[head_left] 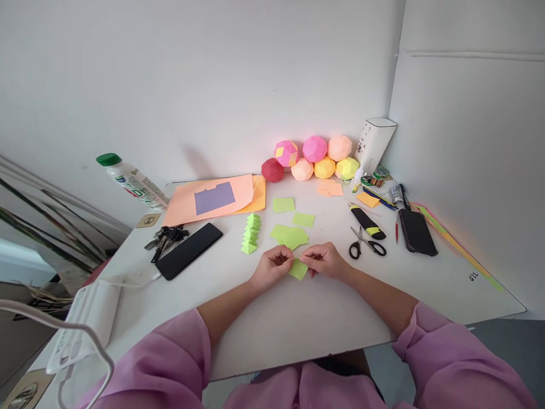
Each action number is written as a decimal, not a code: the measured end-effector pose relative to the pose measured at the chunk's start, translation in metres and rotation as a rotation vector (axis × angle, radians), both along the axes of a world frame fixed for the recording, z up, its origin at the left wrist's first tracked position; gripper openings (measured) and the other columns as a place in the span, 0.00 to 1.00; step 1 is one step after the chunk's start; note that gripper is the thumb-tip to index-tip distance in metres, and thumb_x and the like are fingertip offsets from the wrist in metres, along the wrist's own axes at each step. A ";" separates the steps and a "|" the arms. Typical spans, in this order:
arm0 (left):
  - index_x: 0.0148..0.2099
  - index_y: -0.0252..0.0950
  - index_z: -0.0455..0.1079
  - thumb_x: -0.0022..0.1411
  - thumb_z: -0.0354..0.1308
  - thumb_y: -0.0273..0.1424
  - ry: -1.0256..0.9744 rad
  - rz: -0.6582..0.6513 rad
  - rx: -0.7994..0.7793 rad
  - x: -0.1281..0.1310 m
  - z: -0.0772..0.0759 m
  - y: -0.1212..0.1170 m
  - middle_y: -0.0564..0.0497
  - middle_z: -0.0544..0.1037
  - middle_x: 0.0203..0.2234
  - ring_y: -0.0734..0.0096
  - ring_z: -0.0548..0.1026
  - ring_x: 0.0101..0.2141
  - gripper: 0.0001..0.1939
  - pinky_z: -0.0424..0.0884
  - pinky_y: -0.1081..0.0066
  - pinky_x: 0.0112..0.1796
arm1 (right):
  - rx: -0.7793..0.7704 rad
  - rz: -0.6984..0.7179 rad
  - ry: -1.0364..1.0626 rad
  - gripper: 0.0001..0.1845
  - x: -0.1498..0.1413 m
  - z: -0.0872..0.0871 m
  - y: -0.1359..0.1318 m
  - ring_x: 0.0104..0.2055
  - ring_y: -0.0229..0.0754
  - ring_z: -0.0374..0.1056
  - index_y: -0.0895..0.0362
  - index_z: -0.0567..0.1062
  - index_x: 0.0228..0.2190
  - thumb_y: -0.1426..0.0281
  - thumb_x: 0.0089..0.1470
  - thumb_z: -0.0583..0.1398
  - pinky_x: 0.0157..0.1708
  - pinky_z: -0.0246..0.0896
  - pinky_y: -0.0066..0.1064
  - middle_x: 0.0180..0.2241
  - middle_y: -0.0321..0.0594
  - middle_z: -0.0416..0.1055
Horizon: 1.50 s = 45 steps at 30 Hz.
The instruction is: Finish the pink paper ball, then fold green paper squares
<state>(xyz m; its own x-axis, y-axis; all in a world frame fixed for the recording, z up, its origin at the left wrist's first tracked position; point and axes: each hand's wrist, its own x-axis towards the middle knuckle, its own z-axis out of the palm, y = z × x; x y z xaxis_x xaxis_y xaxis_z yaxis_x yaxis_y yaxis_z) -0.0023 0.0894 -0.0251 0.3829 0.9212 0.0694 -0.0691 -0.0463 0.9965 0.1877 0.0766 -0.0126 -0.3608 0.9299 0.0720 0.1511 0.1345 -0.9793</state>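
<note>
A small green paper piece [299, 270] is held between my two hands near the front middle of the white table [264, 341]. My left hand [272, 267] pinches its left edge, fingers curled. On the other side, my right hand [326, 261] has thumb and fingers closed on the right edge. Just beyond them lies a loose pile of green paper squares [292, 236], with single green slips [283, 204] farther back. To the left stands a stack of folded green paper units [251, 234], nested one in another.
Faceted paper balls [315, 149] are piled against the wall. Scissors [367, 244], a black-and-yellow cutter [367, 221] and a phone [417, 232] lie right. At left are another phone [189, 251], keys [166, 238], orange sheets [181, 207] and a green-capped bottle [134, 182].
</note>
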 end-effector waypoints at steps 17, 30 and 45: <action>0.29 0.34 0.67 0.55 0.61 0.38 0.050 -0.118 0.004 0.000 -0.006 0.001 0.53 0.70 0.24 0.75 0.67 0.26 0.12 0.63 0.73 0.30 | -0.005 -0.016 -0.019 0.08 -0.007 -0.004 -0.003 0.23 0.35 0.69 0.59 0.73 0.26 0.66 0.48 0.61 0.22 0.67 0.26 0.27 0.37 0.71; 0.28 0.35 0.65 0.51 0.63 0.39 0.005 0.049 -0.046 -0.001 -0.007 0.003 0.55 0.67 0.21 0.78 0.62 0.22 0.14 0.58 0.75 0.25 | -0.088 -0.198 0.111 0.07 0.006 0.005 0.007 0.20 0.33 0.65 0.57 0.64 0.25 0.69 0.49 0.59 0.21 0.59 0.25 0.19 0.31 0.66; 0.30 0.36 0.65 0.51 0.63 0.46 -0.086 0.103 -0.159 0.001 -0.007 0.003 0.56 0.68 0.22 0.77 0.66 0.23 0.19 0.63 0.74 0.26 | -0.053 -0.151 0.026 0.14 0.003 -0.007 0.008 0.21 0.35 0.66 0.58 0.73 0.29 0.59 0.49 0.62 0.22 0.63 0.27 0.19 0.33 0.68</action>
